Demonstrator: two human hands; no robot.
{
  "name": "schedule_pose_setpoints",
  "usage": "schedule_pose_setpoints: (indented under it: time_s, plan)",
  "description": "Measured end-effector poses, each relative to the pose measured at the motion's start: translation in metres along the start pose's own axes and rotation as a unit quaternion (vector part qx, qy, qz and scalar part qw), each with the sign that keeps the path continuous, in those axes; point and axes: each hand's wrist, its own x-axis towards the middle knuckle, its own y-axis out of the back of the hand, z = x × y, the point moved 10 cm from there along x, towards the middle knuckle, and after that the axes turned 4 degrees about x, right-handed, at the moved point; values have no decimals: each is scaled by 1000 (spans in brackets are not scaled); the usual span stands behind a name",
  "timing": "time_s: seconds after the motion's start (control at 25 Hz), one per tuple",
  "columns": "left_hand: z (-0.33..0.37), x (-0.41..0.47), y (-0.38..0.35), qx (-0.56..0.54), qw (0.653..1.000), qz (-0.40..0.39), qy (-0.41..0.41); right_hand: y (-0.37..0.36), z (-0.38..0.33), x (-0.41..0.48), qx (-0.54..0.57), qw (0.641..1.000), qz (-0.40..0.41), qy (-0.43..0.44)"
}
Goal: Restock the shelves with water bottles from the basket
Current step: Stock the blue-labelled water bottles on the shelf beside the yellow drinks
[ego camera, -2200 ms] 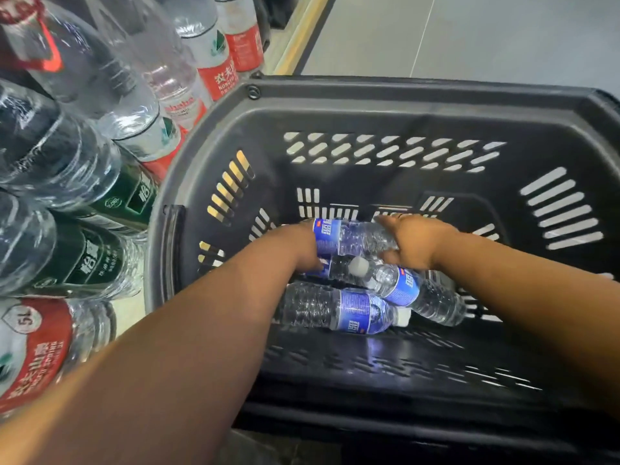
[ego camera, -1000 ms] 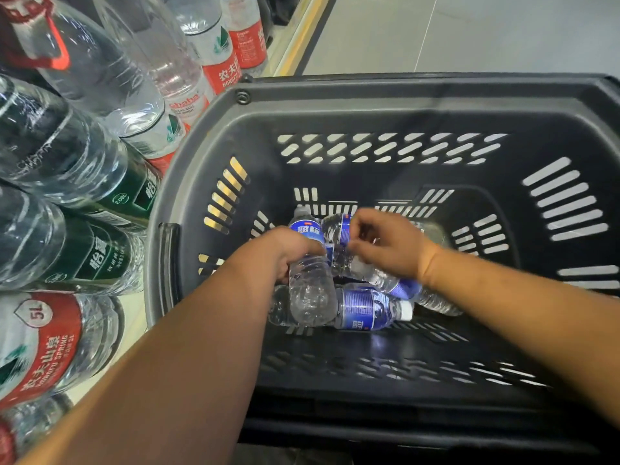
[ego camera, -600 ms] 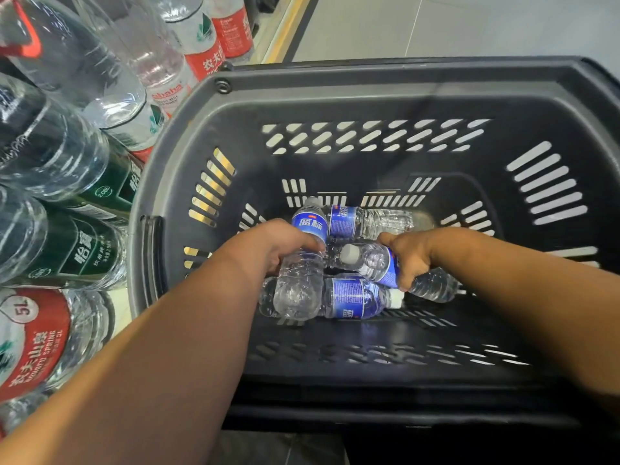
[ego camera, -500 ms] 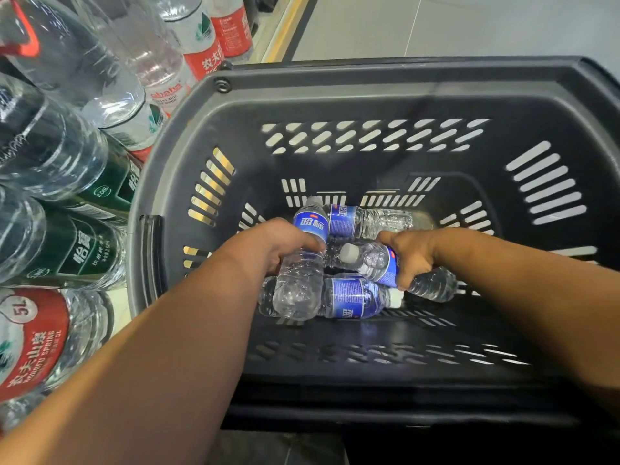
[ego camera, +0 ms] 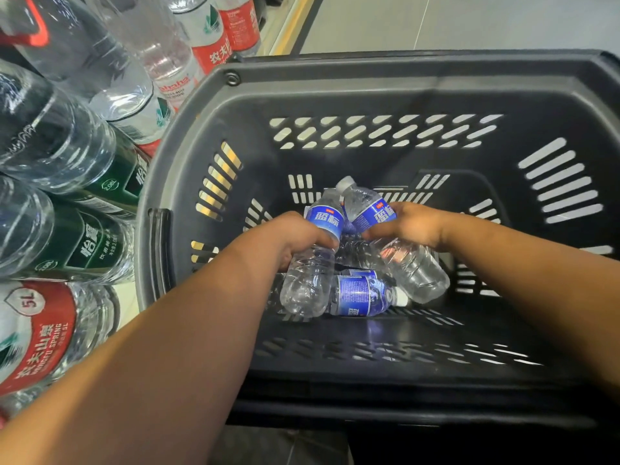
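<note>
Both my hands are down inside the black plastic basket. My left hand grips a small blue-labelled water bottle around its middle, cap end pointing away from me. My right hand grips a second blue-labelled water bottle, its white cap up and base toward me. The two held bottles lean together at their necks. Another blue-labelled bottle lies on its side on the basket floor beneath them, and a further one is partly hidden behind the held bottles.
Large water bottles fill the shelf on the left: a red-labelled 5L jug, green-labelled bottles and red-and-white labelled bottles. Grey floor with a yellow strip lies beyond the basket.
My right hand has lifted its bottle off the basket floor and tilted its cap upward beside the bottle in my left hand. The left hand keeps its grip.
</note>
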Motion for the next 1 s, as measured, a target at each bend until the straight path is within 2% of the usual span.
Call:
schedule_pose_setpoints:
  time_s: [0.2,0.36,0.48,0.64,0.76,0.88,1.0]
  plan:
    - [3,-8,2,-45,999,11,-1,-26,1,-10,161,982,-76,-64]
    - [7,-27,11,-63,997,36,-8,-33,-13,-28,237,960,-141,-57]
    - [16,-43,22,-83,994,57,-45,-32,-41,-42,226,964,-142,15]
    - [41,-80,49,-117,975,109,-153,-27,-78,-63,234,958,-131,104]
    - [57,-114,67,-132,954,150,-224,-21,-109,-86,233,954,-91,167]
    - [71,-159,89,-143,927,207,-278,-17,-149,-118,249,935,-30,251]
    - [87,-212,107,-156,896,228,-348,-24,-193,-156,242,912,-2,332]
